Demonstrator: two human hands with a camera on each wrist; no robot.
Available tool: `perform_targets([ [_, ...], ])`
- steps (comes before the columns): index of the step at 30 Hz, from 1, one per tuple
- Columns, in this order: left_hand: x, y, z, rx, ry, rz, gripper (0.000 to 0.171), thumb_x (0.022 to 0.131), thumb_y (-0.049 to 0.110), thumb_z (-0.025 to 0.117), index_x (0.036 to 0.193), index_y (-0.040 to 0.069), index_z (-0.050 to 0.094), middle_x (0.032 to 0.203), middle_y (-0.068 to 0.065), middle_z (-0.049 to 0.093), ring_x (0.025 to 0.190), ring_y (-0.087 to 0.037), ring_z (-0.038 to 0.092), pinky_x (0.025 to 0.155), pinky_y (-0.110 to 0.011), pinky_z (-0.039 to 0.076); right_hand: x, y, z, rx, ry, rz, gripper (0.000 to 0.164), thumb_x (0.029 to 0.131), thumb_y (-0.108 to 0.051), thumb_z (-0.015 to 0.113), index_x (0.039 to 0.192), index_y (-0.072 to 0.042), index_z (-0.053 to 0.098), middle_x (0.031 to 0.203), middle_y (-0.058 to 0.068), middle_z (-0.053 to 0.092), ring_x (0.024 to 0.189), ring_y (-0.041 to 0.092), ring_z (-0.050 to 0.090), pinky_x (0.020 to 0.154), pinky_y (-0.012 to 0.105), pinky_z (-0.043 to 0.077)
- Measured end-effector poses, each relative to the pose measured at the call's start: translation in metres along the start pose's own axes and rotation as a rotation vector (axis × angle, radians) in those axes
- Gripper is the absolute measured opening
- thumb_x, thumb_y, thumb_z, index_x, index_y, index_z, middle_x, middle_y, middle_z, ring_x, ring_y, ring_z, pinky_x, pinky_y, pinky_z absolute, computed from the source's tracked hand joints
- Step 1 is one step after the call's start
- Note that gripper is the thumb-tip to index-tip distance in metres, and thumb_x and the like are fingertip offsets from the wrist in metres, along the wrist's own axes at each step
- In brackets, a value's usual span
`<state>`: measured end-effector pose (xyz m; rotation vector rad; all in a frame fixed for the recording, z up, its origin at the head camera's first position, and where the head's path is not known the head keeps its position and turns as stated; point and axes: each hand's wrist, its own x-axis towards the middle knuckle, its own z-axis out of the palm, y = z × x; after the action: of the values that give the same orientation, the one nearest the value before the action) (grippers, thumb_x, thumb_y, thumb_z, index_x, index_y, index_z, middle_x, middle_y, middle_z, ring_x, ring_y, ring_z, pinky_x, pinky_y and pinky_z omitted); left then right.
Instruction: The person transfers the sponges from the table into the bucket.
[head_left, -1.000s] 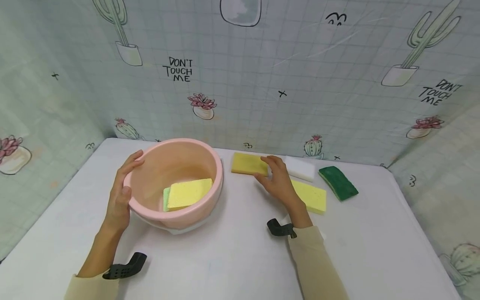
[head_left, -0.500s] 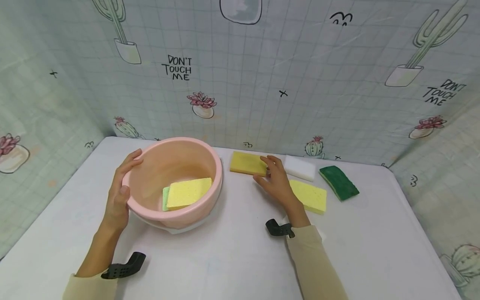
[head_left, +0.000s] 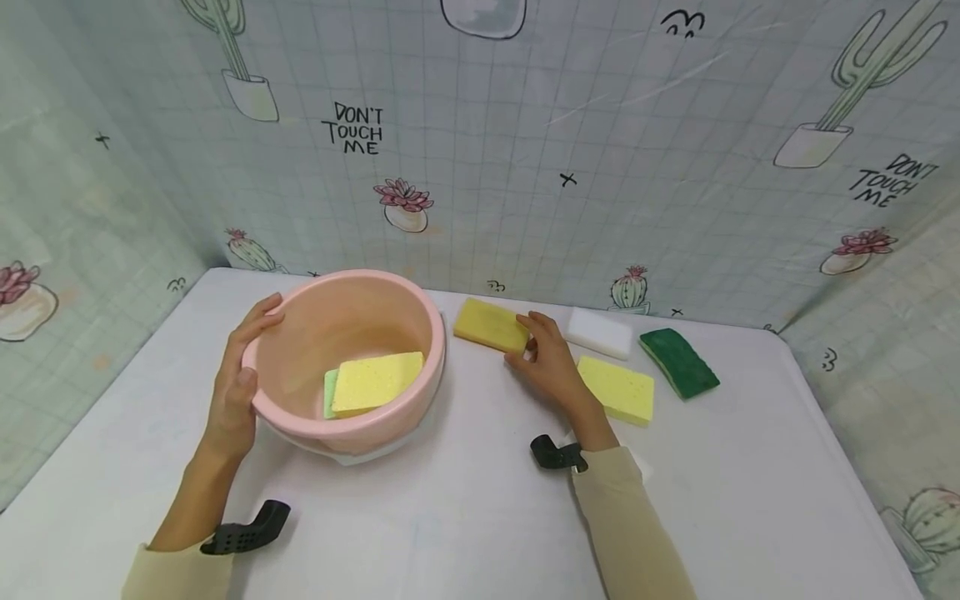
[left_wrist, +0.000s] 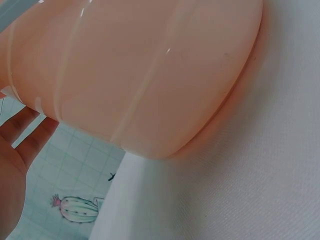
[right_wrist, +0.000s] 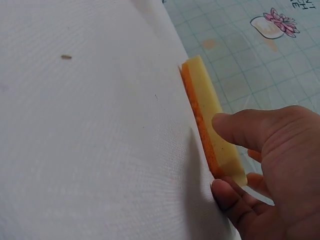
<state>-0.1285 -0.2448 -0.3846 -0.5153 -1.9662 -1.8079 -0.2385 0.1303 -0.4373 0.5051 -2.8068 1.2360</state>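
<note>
Sponge (head_left: 490, 324) at the far side of the desk (head_left: 450, 517), right of the bowl (head_left: 367, 429). Long axis runs left to right, slanted: left end points toward the back wall and the bowl, right end comes nearer you, into your right hand (head_left: 557, 367). Yellow foam faces up; the right wrist view shows an orange layer on the desk side. Your right fingers grasp it by the right end, thumb on the near side. Whether its underside touches the desk cannot be told.

Your left hand (head_left: 234, 404) is at the left of the bowl, its fingers fairly straight and laid against the outside near the rim; no clench seen. The bowl is pink, mouth tipped toward you, and holds a yellow slab (head_left: 378, 383) partly over a green piece (head_left: 329, 394).

Desk: white, finely woven cover in the wrist views. Right of your right hand lie a white block (head_left: 602, 333), a pale sponge (head_left: 618, 392) beside your wrist, and a dark green sponge (head_left: 679, 363) farthest right, angled.

Room: gridded grey-green cloth (head_left: 480, 125) hangs behind and on both sides, printed with potted cacti, succulents and "DON'T TOUCH ME".
</note>
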Motion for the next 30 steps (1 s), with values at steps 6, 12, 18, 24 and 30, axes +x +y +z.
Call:
perform_targets([
  [6,-0.0009,-0.0011,0.0002,-0.013,-0.005,0.021,0.058,0.093,0.035,0.048,0.138,-0.001,0.042,0.154,-0.013,0.024,0.140,-0.028,0.021,0.105,-0.024,0.032,0.0007,0.0017,0.0014,0.026,0.027,0.023,0.059,0.085,-0.010,0.072,0.138,-0.002,0.047,0.138,0.017,0.035,0.090,0.022,0.054,0.074,0.033,0.048],
  [12,-0.0028,-0.0033,0.0018,-0.028,-0.002,0.036,0.057,0.093,0.034,0.048,0.137,-0.001,0.043,0.153,-0.014,0.024,0.140,-0.028,0.021,0.106,-0.025,0.031,-0.0007,0.0020,0.0017,0.034,0.028,0.047,0.060,0.084,-0.010,0.072,0.138,-0.002,0.046,0.138,0.017,0.035,0.091,0.022,0.054,0.077,0.033,0.048],
  [18,-0.0054,-0.0037,0.0016,-0.024,0.003,0.041,0.058,0.093,0.035,0.048,0.138,-0.001,0.042,0.153,-0.013,0.024,0.140,-0.028,0.020,0.109,-0.028,0.028,-0.0005,0.0020,0.0004,0.046,0.019,0.060,0.061,0.084,-0.011,0.072,0.138,-0.001,0.046,0.139,0.017,0.036,0.092,0.022,0.054,0.078,0.033,0.048],
  [24,-0.0058,-0.0035,0.0017,-0.019,0.004,0.034,0.058,0.093,0.036,0.049,0.138,0.000,0.043,0.154,-0.013,0.024,0.140,-0.028,0.019,0.109,-0.028,0.028,-0.0004,0.0032,0.0002,0.042,0.021,0.071,0.060,0.084,-0.012,0.073,0.137,-0.001,0.048,0.134,0.018,0.039,0.090,0.023,0.054,0.078,0.033,0.048],
  [30,-0.0052,-0.0050,0.0018,-0.035,-0.002,0.059,0.059,0.093,0.037,0.048,0.137,-0.001,0.043,0.153,-0.015,0.024,0.140,-0.029,0.018,0.110,-0.030,0.025,-0.0001,0.0049,0.0012,0.056,0.034,0.090,0.058,0.083,-0.010,0.074,0.135,0.001,0.050,0.131,0.019,0.041,0.090,0.023,0.055,0.079,0.031,0.049],
])
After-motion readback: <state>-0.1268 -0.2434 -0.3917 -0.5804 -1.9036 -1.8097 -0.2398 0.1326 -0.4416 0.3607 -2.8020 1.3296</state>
